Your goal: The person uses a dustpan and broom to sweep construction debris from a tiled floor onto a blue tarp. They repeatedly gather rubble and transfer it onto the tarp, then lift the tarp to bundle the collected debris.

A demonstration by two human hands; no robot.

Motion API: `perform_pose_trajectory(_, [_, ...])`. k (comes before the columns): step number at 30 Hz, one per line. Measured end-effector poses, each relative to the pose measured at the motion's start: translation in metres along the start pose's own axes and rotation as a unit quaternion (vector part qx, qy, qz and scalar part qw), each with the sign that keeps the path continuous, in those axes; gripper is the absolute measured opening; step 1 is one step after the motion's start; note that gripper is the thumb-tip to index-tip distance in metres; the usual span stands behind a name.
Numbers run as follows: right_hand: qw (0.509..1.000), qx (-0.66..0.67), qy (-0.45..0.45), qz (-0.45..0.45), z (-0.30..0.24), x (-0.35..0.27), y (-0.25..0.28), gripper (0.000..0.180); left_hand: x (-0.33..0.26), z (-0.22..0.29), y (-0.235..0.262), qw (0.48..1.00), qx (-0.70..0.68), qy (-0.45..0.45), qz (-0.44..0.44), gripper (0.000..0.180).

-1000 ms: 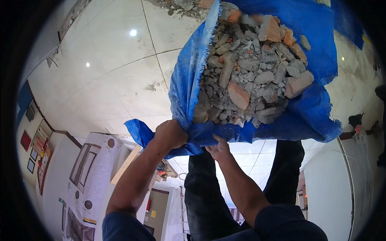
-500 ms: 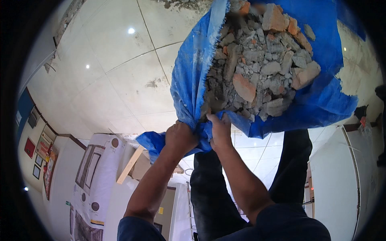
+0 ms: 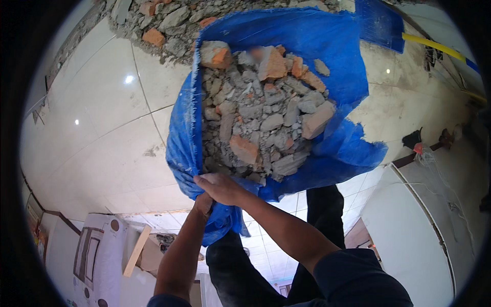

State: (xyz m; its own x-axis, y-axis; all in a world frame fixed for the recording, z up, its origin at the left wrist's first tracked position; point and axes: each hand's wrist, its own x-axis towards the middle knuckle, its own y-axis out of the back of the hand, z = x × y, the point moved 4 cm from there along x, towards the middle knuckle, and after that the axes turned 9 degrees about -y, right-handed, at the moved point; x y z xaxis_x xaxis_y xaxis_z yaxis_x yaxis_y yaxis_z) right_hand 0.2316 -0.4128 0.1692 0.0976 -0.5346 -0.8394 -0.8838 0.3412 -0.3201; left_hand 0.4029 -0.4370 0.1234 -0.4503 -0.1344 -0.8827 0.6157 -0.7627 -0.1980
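Note:
A blue woven sack [image 3: 327, 56] lies open on the white tiled floor, filled with grey rubble and orange brick pieces [image 3: 266, 117]. My right hand [image 3: 221, 188] grips the sack's near rim, fingers curled over the edge. Under it, my left hand [image 3: 203, 203] clutches the same blue fabric and is partly hidden by the right hand. Both forearms come up from the lower edge, above my dark trouser legs [image 3: 240, 266].
A heap of loose rubble [image 3: 163, 23] lies on the floor beyond the sack. A blue tool with a yellow handle [image 3: 409, 36] rests at top right. White panels [image 3: 414, 225] stand at right, a printed white sack [image 3: 97, 256] and a wooden piece [image 3: 135, 250] at lower left.
Both hands have closed in together on the sack's near rim. The sack now sits more to the centre of view, and the rubble heap behind it has come into sight.

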Motion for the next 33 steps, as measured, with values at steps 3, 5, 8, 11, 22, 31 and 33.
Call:
perform_pose_trajectory(3, [0.998, 0.022, 0.01, -0.05, -0.002, -0.015, 0.014, 0.061, 0.019, -0.01, 0.002, 0.987, 0.141, -0.063, 0.041, 0.048])
perform_pose_trajectory(5, [0.975, -0.113, 0.152, 0.12, -0.004, -0.045, 0.047, 0.055, 0.033, -0.011, 0.004, 0.963, 0.261, 0.002, 0.065, 0.046])
perform_pose_trajectory(8, [0.862, -0.406, 0.193, 0.234, 0.03, -0.119, 0.113, 0.086, 0.042, -0.005, 0.005, 0.922, 0.358, 0.102, 0.106, 0.047])
perform_pose_trajectory(11, [0.706, -0.695, -0.01, 0.132, 0.092, -0.176, 0.196, 0.076, 0.041, 0.002, 0.006, 0.927, 0.357, 0.075, 0.091, 0.045])
perform_pose_trajectory(22, [0.715, -0.682, -0.114, -0.102, 0.071, -0.213, 0.241, 0.01, -0.02, 0.034, 0.08, 0.987, 0.035, 0.093, 0.128, 0.03])
perform_pose_trajectory(31, [0.571, -0.811, 0.026, 0.124, -0.034, -0.142, 0.387, 0.015, -0.014, 0.079, 0.193, 0.919, 0.347, 0.127, 0.138, 0.027])
perform_pose_trajectory(33, [0.571, -0.805, 0.041, 0.158, -0.032, -0.112, 0.399, 0.011, -0.015, 0.07, 0.173, 0.938, 0.303, 0.059, 0.158, 0.036])
